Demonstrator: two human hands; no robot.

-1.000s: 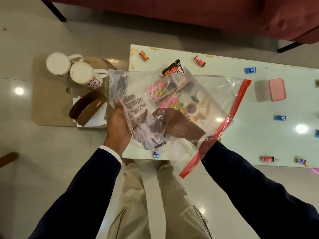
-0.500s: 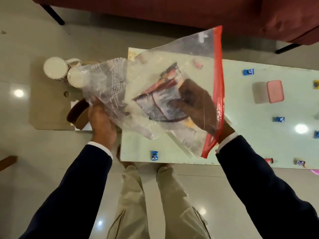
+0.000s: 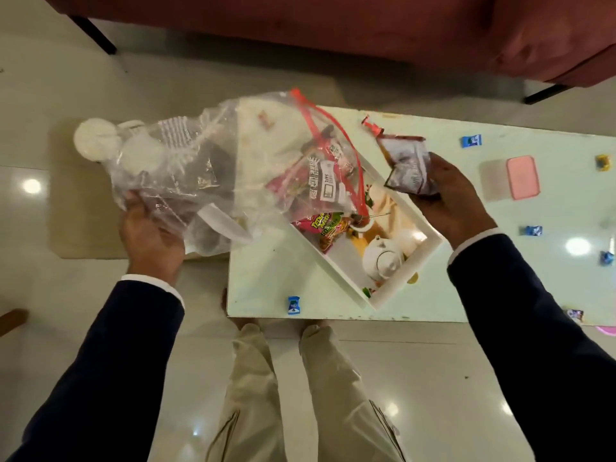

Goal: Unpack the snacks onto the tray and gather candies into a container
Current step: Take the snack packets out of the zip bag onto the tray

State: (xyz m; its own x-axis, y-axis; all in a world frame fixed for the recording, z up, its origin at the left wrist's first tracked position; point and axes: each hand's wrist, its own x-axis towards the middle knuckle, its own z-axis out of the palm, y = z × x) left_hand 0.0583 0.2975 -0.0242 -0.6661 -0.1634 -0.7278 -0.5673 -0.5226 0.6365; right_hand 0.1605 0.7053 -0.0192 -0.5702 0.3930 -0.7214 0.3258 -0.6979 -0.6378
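My left hand (image 3: 150, 233) grips the bottom end of a clear zip bag (image 3: 213, 168) with a red seal, held over the table's left end. Several snack packets (image 3: 320, 185) still lie inside near its mouth. My right hand (image 3: 453, 198) is out of the bag and holds a dark silver snack packet (image 3: 408, 165) above the white tray (image 3: 400, 281). A green and red snack packet (image 3: 328, 228) lies in the tray, which has a teapot picture on its floor. Wrapped candies are scattered on the table, one blue candy (image 3: 293, 305) at the front edge. A pink-lidded container (image 3: 521, 176) sits at the right.
The pale green table (image 3: 276, 288) stands in front of my legs. Two white mugs (image 3: 95, 143) stand on a low beige stand at the left, partly behind the bag. A dark red sofa (image 3: 333, 38) runs along the back. The floor is glossy tile.
My right hand has come out of the bag with the dark silver packet and moved right over the tray. The bag has dropped lower and swung left, uncovering the tray.
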